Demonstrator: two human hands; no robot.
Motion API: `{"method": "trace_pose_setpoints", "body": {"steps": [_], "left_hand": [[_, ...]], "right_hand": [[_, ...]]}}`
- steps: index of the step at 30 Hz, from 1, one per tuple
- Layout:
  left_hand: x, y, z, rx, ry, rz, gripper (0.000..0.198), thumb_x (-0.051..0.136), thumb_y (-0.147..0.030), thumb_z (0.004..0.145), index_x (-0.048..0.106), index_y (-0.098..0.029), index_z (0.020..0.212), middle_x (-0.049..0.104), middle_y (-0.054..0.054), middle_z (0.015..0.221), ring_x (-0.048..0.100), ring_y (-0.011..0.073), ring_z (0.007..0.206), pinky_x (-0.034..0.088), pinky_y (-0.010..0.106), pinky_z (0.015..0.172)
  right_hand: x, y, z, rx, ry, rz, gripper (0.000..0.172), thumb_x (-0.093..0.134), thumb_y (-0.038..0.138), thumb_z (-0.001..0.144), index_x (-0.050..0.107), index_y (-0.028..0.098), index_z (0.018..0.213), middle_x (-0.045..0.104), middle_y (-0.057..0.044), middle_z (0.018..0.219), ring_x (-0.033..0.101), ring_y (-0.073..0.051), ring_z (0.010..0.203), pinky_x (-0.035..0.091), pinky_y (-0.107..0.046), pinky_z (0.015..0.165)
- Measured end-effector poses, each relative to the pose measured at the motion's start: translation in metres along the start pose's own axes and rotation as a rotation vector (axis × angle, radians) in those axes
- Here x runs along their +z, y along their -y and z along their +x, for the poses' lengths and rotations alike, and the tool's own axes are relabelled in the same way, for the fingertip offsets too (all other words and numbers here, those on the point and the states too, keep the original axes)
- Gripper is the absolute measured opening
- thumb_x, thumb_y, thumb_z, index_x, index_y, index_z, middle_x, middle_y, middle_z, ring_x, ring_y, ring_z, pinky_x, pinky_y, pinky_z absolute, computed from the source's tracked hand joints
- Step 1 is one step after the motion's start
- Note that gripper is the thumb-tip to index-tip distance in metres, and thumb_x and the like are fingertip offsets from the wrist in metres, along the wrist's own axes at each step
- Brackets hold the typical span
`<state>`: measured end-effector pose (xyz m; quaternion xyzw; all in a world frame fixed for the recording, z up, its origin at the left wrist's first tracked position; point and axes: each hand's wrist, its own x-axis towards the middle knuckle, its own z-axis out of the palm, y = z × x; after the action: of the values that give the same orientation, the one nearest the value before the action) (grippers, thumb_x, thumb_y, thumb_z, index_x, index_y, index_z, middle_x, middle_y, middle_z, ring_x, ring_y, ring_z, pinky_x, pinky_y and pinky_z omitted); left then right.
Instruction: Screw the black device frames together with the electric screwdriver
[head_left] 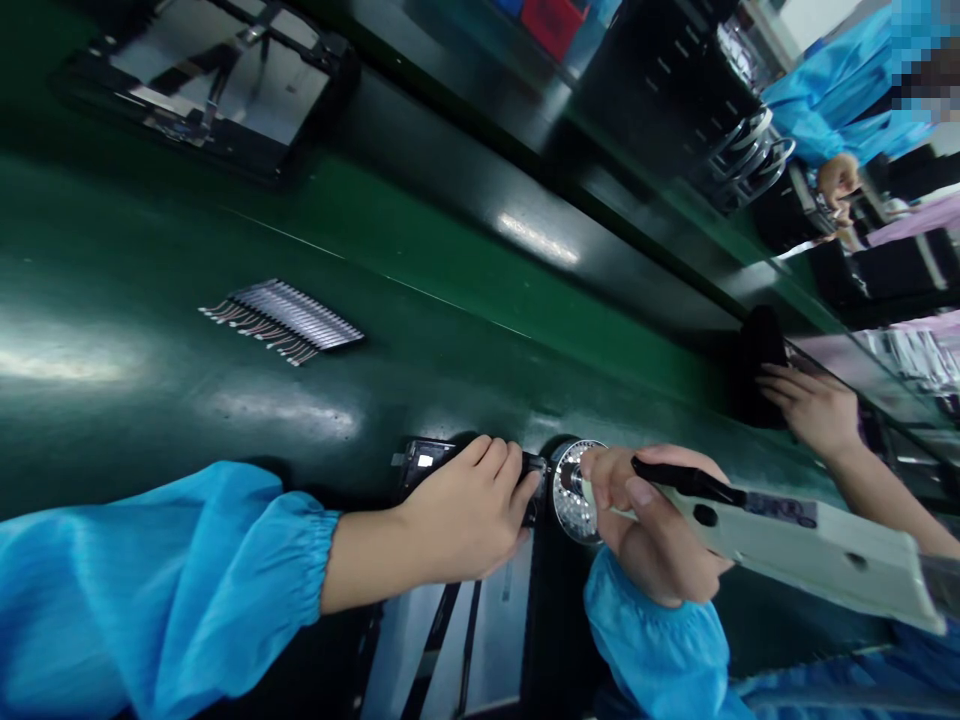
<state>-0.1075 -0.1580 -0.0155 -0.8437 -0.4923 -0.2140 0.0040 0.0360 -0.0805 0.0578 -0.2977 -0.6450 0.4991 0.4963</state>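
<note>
My left hand [465,505] is closed, its fingers pressed onto the black edge of a device frame [420,462] lying on the green belt. My right hand [645,520] is wrapped around a grey electric screwdriver [810,545] with a black lever. The tool's tip end points toward a round perforated metal dish [574,490] beside the frame. The frame's pale inner panel [457,640] shows below my left wrist. Both my sleeves are blue.
A strip of thin metal parts with wire tails [289,320] lies on the green conveyor [225,230]. Another frame [217,85] sits at the top left. Another person's hand [814,405] rests at the right by a black object [761,365]. A blue-clad worker [847,100] stands farther back.
</note>
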Motion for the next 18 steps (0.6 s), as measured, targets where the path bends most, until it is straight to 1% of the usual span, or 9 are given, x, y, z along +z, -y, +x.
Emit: {"method": "trace_pose_setpoints", "body": {"steps": [6, 10, 15, 18], "left_hand": [[-0.0012, -0.0017, 0.0004, 0.016, -0.021, 0.007, 0.047, 0.052, -0.041, 0.098, 0.068, -0.005, 0.124, 0.071, 0.026, 0.113, 0.066, 0.0387, 0.106, 0.049, 0.048, 0.086], [-0.0011, -0.0023, 0.0011, 0.01, -0.026, 0.003, 0.049, 0.051, -0.042, 0.098, 0.067, -0.003, 0.124, 0.071, 0.026, 0.112, 0.067, 0.039, 0.103, 0.05, 0.048, 0.085], [-0.0016, -0.0019, 0.0012, 0.019, -0.009, -0.003, 0.05, 0.051, -0.041, 0.098, 0.066, -0.001, 0.125, 0.071, 0.027, 0.111, 0.066, 0.0389, 0.104, 0.049, 0.048, 0.085], [-0.0034, -0.002, 0.0016, 0.023, 0.007, -0.009, 0.05, 0.052, -0.04, 0.099, 0.064, 0.0, 0.126, 0.07, 0.028, 0.111, 0.066, 0.0384, 0.105, 0.048, 0.048, 0.086]], "right_hand": [[-0.0003, -0.0021, -0.002, 0.015, -0.015, -0.001, 0.019, 0.063, 0.016, 0.087, 0.069, 0.026, 0.102, 0.053, 0.006, 0.057, 0.051, -0.013, 0.049, 0.049, -0.035, 0.058], [0.0006, -0.0034, -0.0027, 0.005, -0.024, -0.001, 0.019, 0.063, 0.015, 0.086, 0.07, 0.025, 0.101, 0.053, 0.006, 0.057, 0.051, -0.013, 0.048, 0.048, -0.034, 0.056], [0.0003, -0.0042, -0.0031, 0.003, -0.027, 0.01, 0.021, 0.062, 0.012, 0.084, 0.07, 0.022, 0.1, 0.055, 0.005, 0.058, 0.052, -0.013, 0.049, 0.049, -0.035, 0.056], [-0.0005, -0.0045, -0.0039, 0.018, -0.02, 0.016, 0.02, 0.062, 0.011, 0.084, 0.07, 0.022, 0.097, 0.058, 0.005, 0.059, 0.054, -0.014, 0.051, 0.051, -0.039, 0.06]]}}
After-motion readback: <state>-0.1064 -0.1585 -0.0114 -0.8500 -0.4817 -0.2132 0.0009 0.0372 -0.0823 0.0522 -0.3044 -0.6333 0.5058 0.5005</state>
